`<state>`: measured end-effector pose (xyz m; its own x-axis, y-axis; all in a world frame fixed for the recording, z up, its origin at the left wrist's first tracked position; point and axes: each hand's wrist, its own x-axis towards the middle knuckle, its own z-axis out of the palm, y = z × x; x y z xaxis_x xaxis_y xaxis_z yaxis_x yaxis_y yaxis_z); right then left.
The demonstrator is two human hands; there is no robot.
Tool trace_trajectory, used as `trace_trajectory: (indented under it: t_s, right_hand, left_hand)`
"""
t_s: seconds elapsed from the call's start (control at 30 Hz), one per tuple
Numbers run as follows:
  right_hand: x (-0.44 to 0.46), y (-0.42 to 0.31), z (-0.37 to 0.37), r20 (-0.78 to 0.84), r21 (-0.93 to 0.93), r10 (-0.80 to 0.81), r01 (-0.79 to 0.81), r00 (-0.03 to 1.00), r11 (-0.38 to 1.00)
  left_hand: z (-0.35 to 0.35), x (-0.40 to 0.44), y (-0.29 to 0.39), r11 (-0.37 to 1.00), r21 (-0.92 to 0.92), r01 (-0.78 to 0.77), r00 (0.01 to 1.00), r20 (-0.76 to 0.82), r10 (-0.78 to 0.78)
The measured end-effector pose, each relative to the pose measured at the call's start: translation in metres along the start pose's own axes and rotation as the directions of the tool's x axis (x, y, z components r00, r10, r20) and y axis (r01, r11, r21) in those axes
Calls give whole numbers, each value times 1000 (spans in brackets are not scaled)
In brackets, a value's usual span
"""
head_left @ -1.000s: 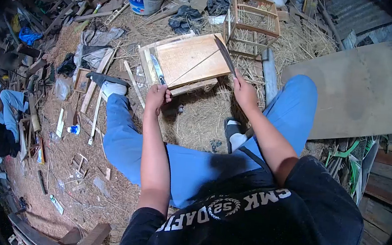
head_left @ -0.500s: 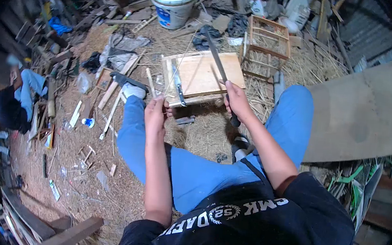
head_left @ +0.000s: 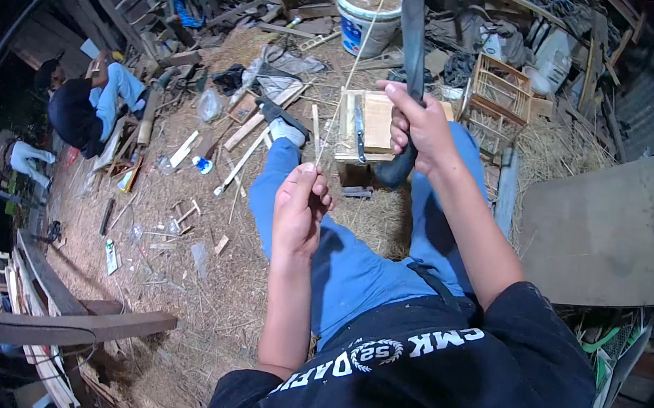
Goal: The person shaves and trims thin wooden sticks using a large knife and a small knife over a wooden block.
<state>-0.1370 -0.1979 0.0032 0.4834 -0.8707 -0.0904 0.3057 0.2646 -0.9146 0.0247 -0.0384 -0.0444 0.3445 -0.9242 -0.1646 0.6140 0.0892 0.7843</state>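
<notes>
My left hand (head_left: 302, 209) pinches the lower end of a long thin stick (head_left: 356, 57), which slants up toward the bucket. My right hand (head_left: 422, 130) is wrapped round the dark handle of a large machete (head_left: 414, 42), its blade pointing up. The stick and the blade are apart. Behind my hands is a low wooden block (head_left: 379, 120), partly hidden by my right hand and leg. A smaller knife (head_left: 359, 132) with a dark handle lies on its left side.
A white bucket (head_left: 353, 35) stands beyond the block, with a wooden slatted frame (head_left: 500, 91) to its right. A broad flat board (head_left: 603, 233) lies at the right. Two other people sit at the far left. Wood scraps litter the straw-covered floor.
Both hands have risen off the block, with the stick and machete now held upright. The view has swung left, so the block and bucket appear farther right.
</notes>
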Motion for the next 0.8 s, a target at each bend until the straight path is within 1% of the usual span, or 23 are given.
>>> trace_trajectory:
  t_s: [0.07, 0.13, 0.2, 0.33, 0.4, 0.5, 0.57, 0.6, 0.67, 0.7, 0.73, 0.8]
  right_hand:
    - [-11, -12, 18, -17, 43, -19, 20, 1000, 999]
    - [-21, -16, 30, 20, 69, -33, 32, 999, 997]
    - [-34, -21, 43, 96, 94, -67, 58, 993, 994]
    - [-54, -23, 60, 148, 134, -103, 83, 984, 987]
    - [-64, -19, 69, 161, 133, -105, 84, 981, 988]
    - [-71, -21, 78, 130, 116, -117, 102, 985, 988]
    - [-75, -27, 80, 150, 93, -118, 104, 982, 990]
    - [-75, -24, 78, 147, 68, -113, 104, 983, 992]
    - [-74, -24, 73, 143, 52, -108, 102, 984, 993]
    - [-74, -23, 71, 141, 30, -104, 101, 985, 994]
    - [-72, -20, 68, 138, 33, -110, 106, 984, 994]
    - [-75, -21, 67, 136, 29, -103, 100, 985, 995]
  left_hand:
    - [3, -19, 8, 1000, 11, -21, 1000, 1, 21]
    - [6, -37, 14, 998, 58, -39, 999, -29, 40]
    - [6, -54, 20, 995, 75, -60, 998, -19, 62]
    - [3, -73, 25, 980, 151, -131, 991, -15, 134]
    - [-5, -86, 23, 973, 180, -146, 988, -23, 153]
    - [-12, -86, 21, 958, 196, -209, 978, 13, 210]
    - [-16, -88, 17, 948, 286, -142, 989, 3, 147]
    - [-14, -87, 17, 946, 290, -142, 989, 4, 147]
    - [-10, -90, 16, 904, 400, -150, 989, 75, 131]
    - [-10, -93, 21, 877, 455, -153, 982, 169, 84]
    - [-8, -96, 23, 876, 462, -138, 985, 158, 72]
    - [-2, -98, 24, 859, 495, -132, 976, 218, 25]
